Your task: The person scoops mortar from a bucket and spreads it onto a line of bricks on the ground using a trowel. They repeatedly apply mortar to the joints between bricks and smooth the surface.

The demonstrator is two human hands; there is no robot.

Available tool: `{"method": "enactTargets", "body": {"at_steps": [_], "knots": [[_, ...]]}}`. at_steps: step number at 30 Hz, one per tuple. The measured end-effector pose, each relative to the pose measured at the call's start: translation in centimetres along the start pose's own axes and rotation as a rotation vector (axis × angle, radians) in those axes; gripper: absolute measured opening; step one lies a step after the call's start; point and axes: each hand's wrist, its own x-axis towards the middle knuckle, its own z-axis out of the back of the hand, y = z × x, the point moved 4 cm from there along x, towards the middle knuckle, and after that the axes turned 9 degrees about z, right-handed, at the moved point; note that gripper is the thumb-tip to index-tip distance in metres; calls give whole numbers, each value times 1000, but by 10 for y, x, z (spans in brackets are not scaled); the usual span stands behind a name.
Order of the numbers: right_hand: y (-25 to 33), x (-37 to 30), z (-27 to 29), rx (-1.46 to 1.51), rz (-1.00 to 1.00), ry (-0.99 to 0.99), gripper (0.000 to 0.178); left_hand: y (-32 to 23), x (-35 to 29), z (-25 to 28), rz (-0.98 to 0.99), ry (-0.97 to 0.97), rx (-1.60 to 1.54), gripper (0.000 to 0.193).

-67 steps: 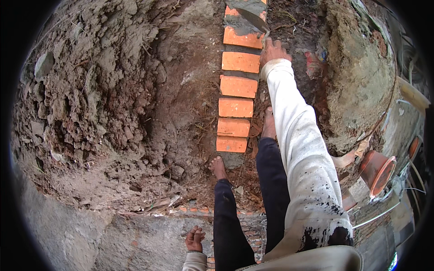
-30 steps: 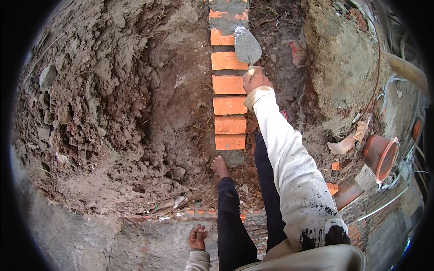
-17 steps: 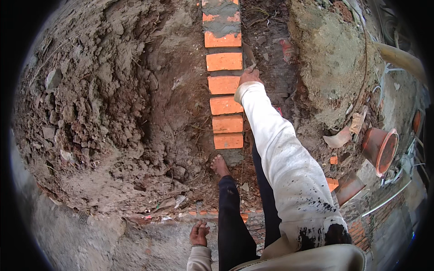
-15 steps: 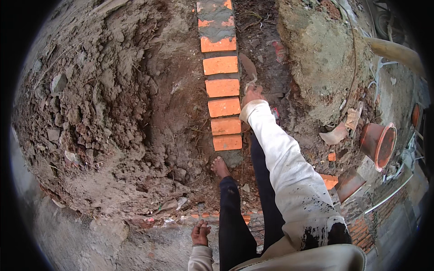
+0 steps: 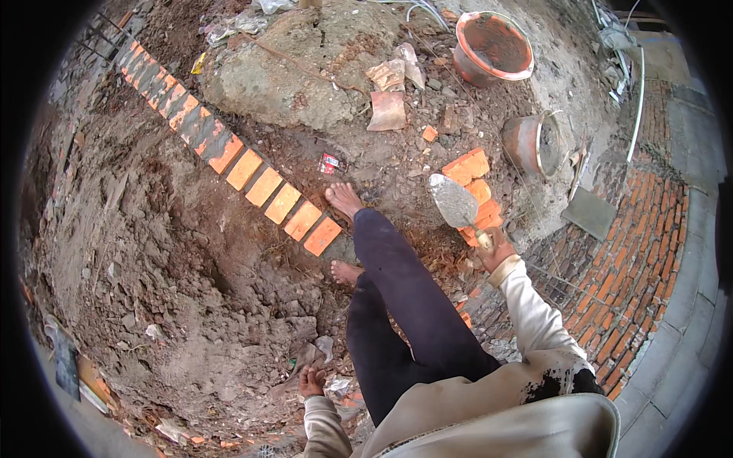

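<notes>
My right hand (image 5: pixel 497 249) grips the handle of a steel trowel (image 5: pixel 453 201) smeared with grey mortar, held above a small stack of orange bricks (image 5: pixel 476 186) on the dirt. My left hand (image 5: pixel 310 380) hangs low near the ground at the bottom, fingers loosely curled, holding nothing visible. A row of orange bricks (image 5: pixel 269 195) runs diagonally along a trench in the soil, its far bricks covered with grey mortar. My bare feet (image 5: pixel 343 200) stand beside the near end of that row.
An orange tub (image 5: pixel 492 49) and a smaller mortar bucket (image 5: pixel 536 142) stand at the upper right. A mound of grey mortar (image 5: pixel 305 69) lies behind the brick row. Brick paving (image 5: pixel 626 267) covers the right side. Loose clods of earth (image 5: pixel 168 290) fill the left.
The view has swung to the right, away from the brick row. My right hand has pulled the trowel back from the row and now holds it over the brick stack.
</notes>
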Motion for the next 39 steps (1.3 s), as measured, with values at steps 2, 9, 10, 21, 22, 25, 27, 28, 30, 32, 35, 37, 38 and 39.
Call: {"method": "enactTargets", "body": {"at_steps": [2,9,10,21,22,25,27,28,30,32,35,37,38,39], "knots": [[-39,-19,34,61,64,-247,46,8,8,27,17,21,65,28],[-201,0,106,-168,-213,-520,45,16,18,19,51,131,208,25],[-224,3,107,-175,-245,-514,45,8,15,-2,43,108,250,23],[-336,120,154,-290,-526,-400,48,32,-11,-84,-10,61,517,21],[-317,132,169,-298,-567,-348,45,30,-15,-84,-8,37,562,29],[-326,174,197,-352,-626,-214,43,28,-16,-94,0,31,534,30],[-326,206,192,-197,-571,-250,46,29,-17,-102,-11,52,510,30],[-326,224,181,-61,-519,-298,49,27,-30,-115,30,29,491,28],[-322,249,157,63,-487,-455,49,34,-25,-111,-39,13,589,27],[-337,266,133,281,-397,-565,45,37,-27,-113,-82,-4,676,27],[-387,279,102,591,-292,-728,37,35,-27,-129,-102,-28,688,26],[-380,276,96,826,-203,-769,32,28,-36,-131,-102,-45,623,22],[-376,270,91,887,-182,-785,32,23,-38,-130,-100,-52,614,23],[-374,258,92,942,-162,-805,32,18,-38,-130,-94,-51,608,25]]}}
